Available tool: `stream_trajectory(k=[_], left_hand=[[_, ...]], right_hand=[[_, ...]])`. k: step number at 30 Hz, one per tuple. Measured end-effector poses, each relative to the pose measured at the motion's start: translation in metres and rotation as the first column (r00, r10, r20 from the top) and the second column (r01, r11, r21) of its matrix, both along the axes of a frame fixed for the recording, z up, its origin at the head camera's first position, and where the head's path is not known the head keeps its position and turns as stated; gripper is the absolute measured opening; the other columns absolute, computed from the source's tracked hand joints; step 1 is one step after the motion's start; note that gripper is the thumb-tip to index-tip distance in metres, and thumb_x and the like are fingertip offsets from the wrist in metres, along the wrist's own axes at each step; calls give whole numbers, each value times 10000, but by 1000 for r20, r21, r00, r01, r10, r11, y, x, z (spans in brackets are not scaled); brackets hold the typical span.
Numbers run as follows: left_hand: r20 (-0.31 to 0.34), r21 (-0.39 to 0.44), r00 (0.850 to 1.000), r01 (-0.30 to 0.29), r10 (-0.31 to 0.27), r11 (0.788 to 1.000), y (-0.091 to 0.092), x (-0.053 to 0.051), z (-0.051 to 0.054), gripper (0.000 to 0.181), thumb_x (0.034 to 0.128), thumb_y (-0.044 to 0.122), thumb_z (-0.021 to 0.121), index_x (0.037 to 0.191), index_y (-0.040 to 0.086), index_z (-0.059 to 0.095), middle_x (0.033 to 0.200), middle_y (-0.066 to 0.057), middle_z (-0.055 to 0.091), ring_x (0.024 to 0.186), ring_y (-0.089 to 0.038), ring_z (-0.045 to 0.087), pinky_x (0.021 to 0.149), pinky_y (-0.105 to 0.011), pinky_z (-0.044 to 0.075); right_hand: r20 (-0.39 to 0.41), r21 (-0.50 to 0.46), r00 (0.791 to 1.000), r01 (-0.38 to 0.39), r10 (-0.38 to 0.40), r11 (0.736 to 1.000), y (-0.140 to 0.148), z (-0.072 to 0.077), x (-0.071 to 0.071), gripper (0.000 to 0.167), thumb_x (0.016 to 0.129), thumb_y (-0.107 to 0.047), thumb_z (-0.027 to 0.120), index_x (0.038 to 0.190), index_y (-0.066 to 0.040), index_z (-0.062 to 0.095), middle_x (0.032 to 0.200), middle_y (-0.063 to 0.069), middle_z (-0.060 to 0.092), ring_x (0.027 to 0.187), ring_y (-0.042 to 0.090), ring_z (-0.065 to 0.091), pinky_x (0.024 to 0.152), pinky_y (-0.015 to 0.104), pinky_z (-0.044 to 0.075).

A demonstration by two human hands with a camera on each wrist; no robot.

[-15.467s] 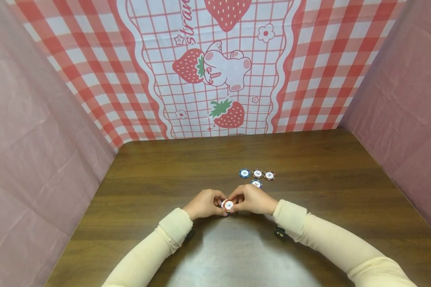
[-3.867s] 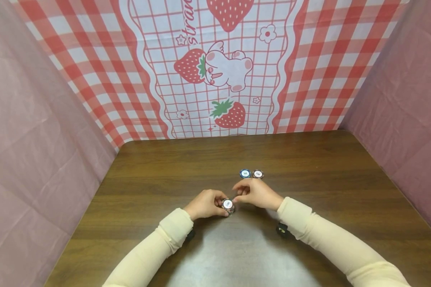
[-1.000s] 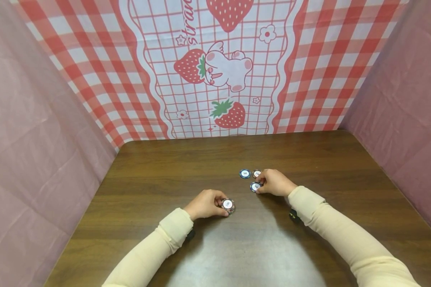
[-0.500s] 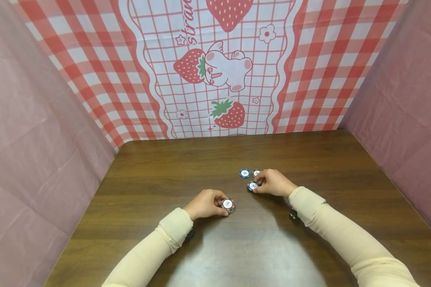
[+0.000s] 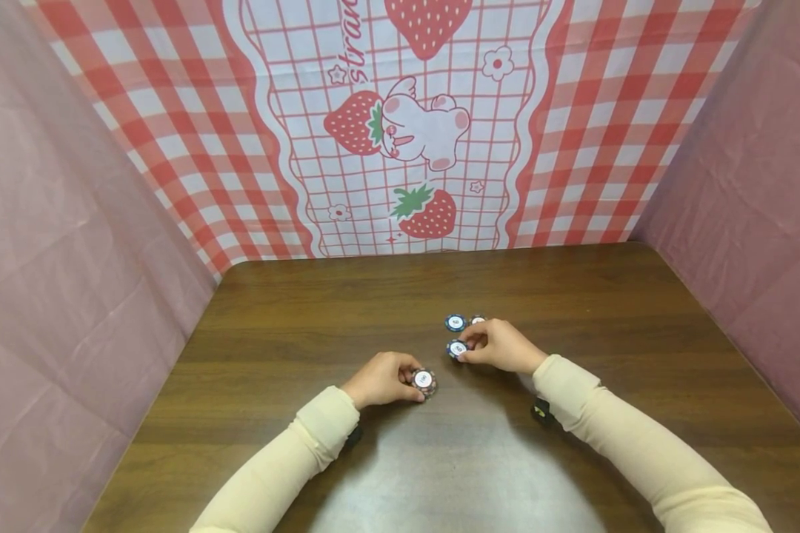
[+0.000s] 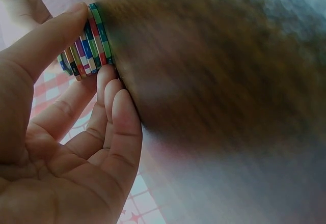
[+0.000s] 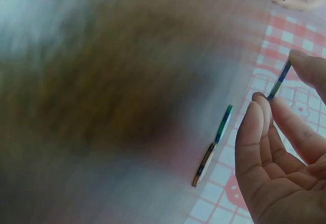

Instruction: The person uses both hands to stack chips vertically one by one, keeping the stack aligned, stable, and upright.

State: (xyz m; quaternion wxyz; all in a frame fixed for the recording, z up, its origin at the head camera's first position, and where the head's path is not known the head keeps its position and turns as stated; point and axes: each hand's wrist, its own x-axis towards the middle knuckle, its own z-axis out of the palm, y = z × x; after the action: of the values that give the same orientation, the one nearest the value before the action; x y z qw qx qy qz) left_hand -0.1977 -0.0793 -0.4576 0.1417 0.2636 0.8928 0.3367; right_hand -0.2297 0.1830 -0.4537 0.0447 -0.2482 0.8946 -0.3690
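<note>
In the head view a stack of poker chips (image 5: 424, 380) stands on the table, its top chip white-centred and marked 100. My left hand (image 5: 381, 379) grips this stack between thumb and fingers; the left wrist view shows several many-coloured edges in the pile (image 6: 90, 46). Up and to the right, my right hand (image 5: 504, 346) pinches a single blue poker chip (image 5: 456, 349) marked 50. Seen edge-on in the right wrist view, that chip (image 7: 279, 80) sits between thumb and fingertips, off the table.
Behind the right hand lie a blue chip (image 5: 455, 323) marked 50 and a brown-edged chip (image 5: 478, 320), side by side and partly covered by the fingers. The wooden table (image 5: 307, 311) ends at a red-and-white checked cloth (image 5: 593, 133). Pink curtains (image 5: 740, 163) hang at both sides.
My right hand has picked up the blue chip and moves it left, towards the stack. Since the earliest frame the stack has grown and fewer chips lie loose. The left hand stays in place.
</note>
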Motion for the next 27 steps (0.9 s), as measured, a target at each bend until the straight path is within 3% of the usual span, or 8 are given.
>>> stream_trajectory(k=[27], left_hand=[[-11, -11, 1000, -3, 2, 1000, 1, 0, 0, 309, 730, 207, 863, 983, 108, 716, 773, 42, 645, 708, -53, 540, 649, -206, 448]], right_hand=[[-27, -114, 997, -76, 74, 991, -29, 3, 18, 263, 773, -206, 830, 972, -55, 749, 842, 19, 730, 717, 16, 601, 667, 210, 525]])
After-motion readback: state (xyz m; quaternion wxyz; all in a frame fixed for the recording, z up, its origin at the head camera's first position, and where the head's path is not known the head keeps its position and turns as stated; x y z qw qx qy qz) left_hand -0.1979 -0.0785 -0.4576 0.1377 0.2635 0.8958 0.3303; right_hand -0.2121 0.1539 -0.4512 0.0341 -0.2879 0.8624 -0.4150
